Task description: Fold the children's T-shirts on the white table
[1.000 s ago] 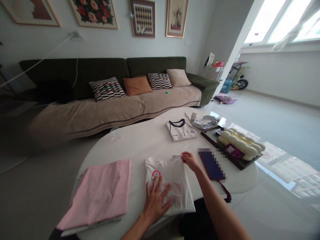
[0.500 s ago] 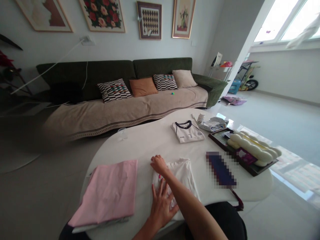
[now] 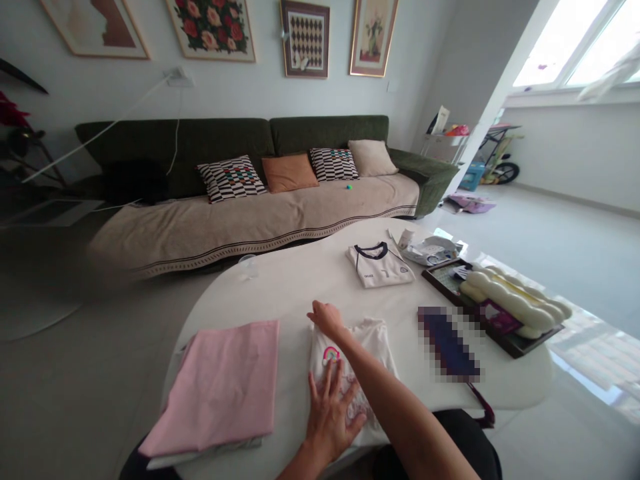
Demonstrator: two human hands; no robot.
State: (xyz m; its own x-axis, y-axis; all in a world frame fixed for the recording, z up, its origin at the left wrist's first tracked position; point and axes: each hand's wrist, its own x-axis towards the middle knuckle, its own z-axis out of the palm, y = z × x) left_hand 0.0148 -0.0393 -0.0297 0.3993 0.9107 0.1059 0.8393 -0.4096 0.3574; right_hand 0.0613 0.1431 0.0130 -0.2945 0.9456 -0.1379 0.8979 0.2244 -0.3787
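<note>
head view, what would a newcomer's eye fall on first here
Probably the left hand, spread on a white T-shirt with a rainbow motif, and the right hand at its far left corner. Then the pink cloth lying to the left on the white table. Behind, two patterned cushions stand out on the dark green sofa.

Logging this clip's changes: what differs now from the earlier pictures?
The right hand let go of the white shirt at its right top corner and crossed leftward to the left one; whether it grips there is unclear. The left hand stayed spread flat on the shirt. The pink cloth and folded jersey stayed put.
</note>
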